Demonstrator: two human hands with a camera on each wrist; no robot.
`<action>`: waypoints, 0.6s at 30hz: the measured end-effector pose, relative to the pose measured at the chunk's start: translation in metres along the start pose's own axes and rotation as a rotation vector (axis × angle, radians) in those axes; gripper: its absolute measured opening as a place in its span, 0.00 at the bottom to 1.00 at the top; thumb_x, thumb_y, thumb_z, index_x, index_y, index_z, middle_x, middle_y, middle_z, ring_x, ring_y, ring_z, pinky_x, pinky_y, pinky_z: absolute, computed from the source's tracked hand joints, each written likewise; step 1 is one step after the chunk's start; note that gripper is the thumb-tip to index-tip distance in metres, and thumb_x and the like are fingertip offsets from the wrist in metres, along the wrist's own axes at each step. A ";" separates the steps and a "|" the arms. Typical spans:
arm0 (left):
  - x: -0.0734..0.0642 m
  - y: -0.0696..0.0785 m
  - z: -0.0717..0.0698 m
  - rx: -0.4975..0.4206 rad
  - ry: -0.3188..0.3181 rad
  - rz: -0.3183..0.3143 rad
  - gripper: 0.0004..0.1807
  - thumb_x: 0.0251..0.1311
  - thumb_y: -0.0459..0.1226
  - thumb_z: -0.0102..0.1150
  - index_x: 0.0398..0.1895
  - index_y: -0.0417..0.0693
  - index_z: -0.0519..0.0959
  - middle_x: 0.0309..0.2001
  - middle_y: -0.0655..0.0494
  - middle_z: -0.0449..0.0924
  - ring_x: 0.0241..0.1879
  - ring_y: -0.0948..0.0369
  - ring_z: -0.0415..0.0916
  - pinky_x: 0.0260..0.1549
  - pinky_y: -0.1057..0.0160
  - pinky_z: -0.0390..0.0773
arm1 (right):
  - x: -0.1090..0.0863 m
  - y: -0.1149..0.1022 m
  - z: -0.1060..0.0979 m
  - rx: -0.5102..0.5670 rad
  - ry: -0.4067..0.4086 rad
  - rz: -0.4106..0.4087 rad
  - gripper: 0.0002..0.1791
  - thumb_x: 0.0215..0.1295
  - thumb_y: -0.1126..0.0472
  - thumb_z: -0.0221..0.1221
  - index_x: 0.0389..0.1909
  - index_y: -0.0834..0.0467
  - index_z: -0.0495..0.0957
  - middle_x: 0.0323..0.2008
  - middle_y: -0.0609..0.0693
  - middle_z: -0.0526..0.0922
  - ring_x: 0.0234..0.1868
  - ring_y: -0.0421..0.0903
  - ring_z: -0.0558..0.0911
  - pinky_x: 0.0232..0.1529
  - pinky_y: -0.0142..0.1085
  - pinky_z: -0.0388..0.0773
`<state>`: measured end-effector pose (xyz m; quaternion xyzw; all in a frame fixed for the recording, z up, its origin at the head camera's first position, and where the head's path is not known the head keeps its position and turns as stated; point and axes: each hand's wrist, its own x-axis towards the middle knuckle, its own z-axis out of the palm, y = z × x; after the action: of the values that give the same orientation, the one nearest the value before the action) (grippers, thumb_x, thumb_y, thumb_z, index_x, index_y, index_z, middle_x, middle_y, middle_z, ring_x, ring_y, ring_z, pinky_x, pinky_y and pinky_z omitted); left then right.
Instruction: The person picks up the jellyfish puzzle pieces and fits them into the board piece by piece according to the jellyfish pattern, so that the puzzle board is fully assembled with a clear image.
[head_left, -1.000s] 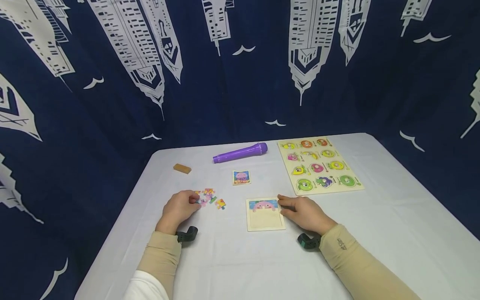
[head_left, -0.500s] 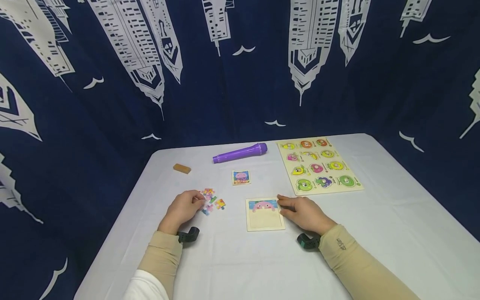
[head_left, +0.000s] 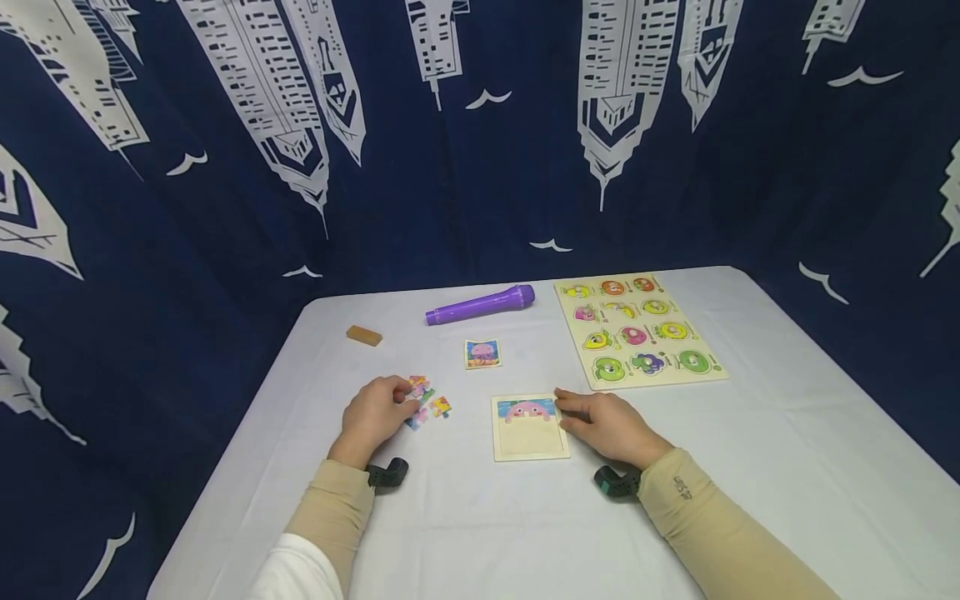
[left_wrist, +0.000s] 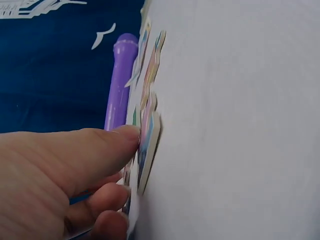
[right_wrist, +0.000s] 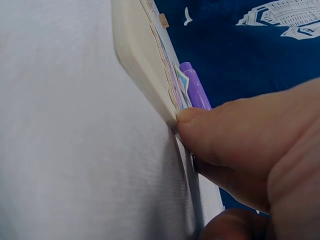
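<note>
One person's left hand (head_left: 375,418) is at the loose puzzle pieces (head_left: 440,407), a small cluster left of the wooden tray (head_left: 532,443); its thumb and fingers are bent and fairly close together, and it cannot be told whether they pinch a piece. The right hand (head_left: 609,427) rests at the tray's right side, thumb and forefinger fairly straight and touching the edge near its far corner. The tray lies flat on the white tablecloth (head_left: 465,533), a printed strip along its far side showing a pink head with eyes against blue, and the rest of it bare wood. Just beyond the tray and slightly left is a little picture card (head_left: 482,354) with a pink figure on it, and farther past that a purple microphone (head_left: 480,306); no brand can be made out on its barrel. Behind the tray to the right lies a fruit board (head_left: 581,346), where tiny lettering runs beside the fruits, too small to read. Well to the tray's left and farther back is a brown block (head_left: 364,335). The tan right sleeve (head_left: 727,525) bears a small dark mark like lettering, also unreadable.
</note>
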<state>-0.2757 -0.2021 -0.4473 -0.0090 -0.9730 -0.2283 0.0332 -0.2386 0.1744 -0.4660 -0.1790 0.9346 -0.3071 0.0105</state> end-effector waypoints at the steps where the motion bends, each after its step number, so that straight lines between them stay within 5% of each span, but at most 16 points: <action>1: 0.001 0.000 0.001 -0.001 0.003 -0.010 0.20 0.61 0.47 0.72 0.53 0.50 0.85 0.39 0.58 0.83 0.35 0.59 0.76 0.33 0.60 0.73 | 0.000 0.000 0.000 0.000 -0.002 0.001 0.22 0.71 0.57 0.64 0.63 0.58 0.81 0.70 0.50 0.75 0.73 0.57 0.71 0.70 0.57 0.67; 18: 0.004 0.006 0.011 -0.100 0.066 -0.020 0.11 0.62 0.47 0.72 0.43 0.55 0.83 0.38 0.59 0.84 0.36 0.59 0.78 0.35 0.61 0.72 | 0.000 0.000 0.001 -0.006 0.003 -0.008 0.22 0.71 0.57 0.63 0.63 0.59 0.80 0.70 0.50 0.75 0.73 0.57 0.71 0.70 0.56 0.68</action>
<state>-0.2802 -0.1919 -0.4544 0.0065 -0.9587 -0.2773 0.0625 -0.2387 0.1743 -0.4667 -0.1823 0.9348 -0.3046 0.0073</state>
